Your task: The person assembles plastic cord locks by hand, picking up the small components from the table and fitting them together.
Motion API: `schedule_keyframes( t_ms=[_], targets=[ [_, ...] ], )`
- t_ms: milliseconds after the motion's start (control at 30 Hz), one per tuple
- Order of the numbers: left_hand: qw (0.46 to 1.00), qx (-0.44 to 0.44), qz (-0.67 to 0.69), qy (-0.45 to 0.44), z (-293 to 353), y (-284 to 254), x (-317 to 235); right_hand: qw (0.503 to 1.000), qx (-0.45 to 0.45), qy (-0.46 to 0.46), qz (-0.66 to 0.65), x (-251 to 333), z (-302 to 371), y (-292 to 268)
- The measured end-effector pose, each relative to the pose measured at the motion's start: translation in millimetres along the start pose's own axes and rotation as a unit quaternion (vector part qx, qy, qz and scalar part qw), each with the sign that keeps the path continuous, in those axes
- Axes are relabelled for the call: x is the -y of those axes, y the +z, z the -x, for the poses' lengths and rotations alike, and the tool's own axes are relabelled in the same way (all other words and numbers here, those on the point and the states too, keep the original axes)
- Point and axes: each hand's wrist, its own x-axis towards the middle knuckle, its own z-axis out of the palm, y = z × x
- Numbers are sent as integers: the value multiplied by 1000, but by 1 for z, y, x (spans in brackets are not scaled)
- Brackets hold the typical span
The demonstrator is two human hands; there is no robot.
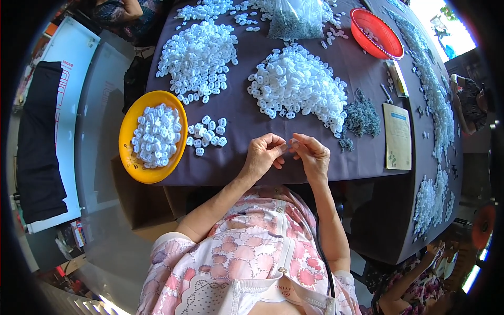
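Note:
My left hand (264,156) and my right hand (313,156) meet in front of me at the table's near edge. Thumb and fingers are pinched together on both, fingertip to fingertip. Whatever lies between them is too small and covered to name. Just beyond my hands is a large heap of small white oval plastic pieces with holes (296,84). To its right sits a pile of small grey pieces (362,115), with a few strays close to my right hand. Left of my left hand, a loose group of white pieces (207,134) is spread on the dark cloth.
A yellow bowl (126,149) of white pieces stands at the left edge. Another white heap (197,58) lies behind it. Farther back are a clear bag of grey pieces (296,21) and a red basket (386,39). A tan envelope (397,137) lies right; other people sit around.

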Motion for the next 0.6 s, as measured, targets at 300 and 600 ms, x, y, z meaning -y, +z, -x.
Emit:
schedule_keyframes(
  t_ms=[300, 600],
  targets=[
    [1000, 7, 6, -17, -1, 0, -2, 1000, 8, -24, 5, -8, -2, -2],
    [1000, 8, 10, -10, -1, 0, -1, 999, 0, -28, 20, -3, -1, 4]
  ],
)
